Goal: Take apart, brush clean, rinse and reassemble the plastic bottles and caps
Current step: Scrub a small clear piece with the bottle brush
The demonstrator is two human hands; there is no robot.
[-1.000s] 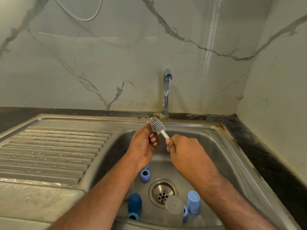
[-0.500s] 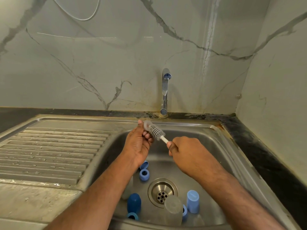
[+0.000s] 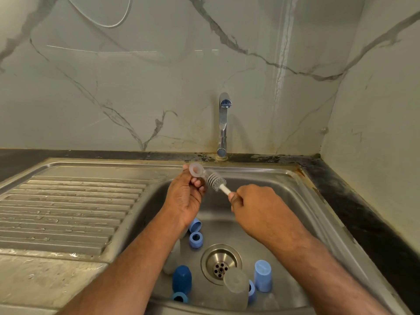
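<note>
A: Since a second ago your left hand (image 3: 185, 196) has turned the small clear plastic piece (image 3: 197, 170) up into view, and the brush (image 3: 216, 181) has dropped from pointing up to lying nearly level against it.

B: So what am I holding, and how?

A: Your left fingers pinch that translucent round piece above the back edge of the sink (image 3: 302, 201); whether it is a cap or an insert I cannot tell. Your right hand (image 3: 254, 206) is curled tight round the white brush handle, the grey bristle head touching the piece's side.

B: How will it handle?

A: Probably light, thin and a little flexible, and slippery if wet. I'd judge the rim the safest place to pinch, so the bristles can reach the hollow without flicking it away.

B: And the basin?

A: It holds the rest: two light blue caps (image 3: 195, 233) just beside your left wrist, a dark blue cap (image 3: 181, 278) upright near the drain (image 3: 221, 262), a blue ring (image 3: 180, 297) at the front, a tall light blue cap (image 3: 263, 275) right of the drain, and a clear bottle (image 3: 235, 287) lying at the front edge. No water runs from the tap (image 3: 223, 123).
</note>
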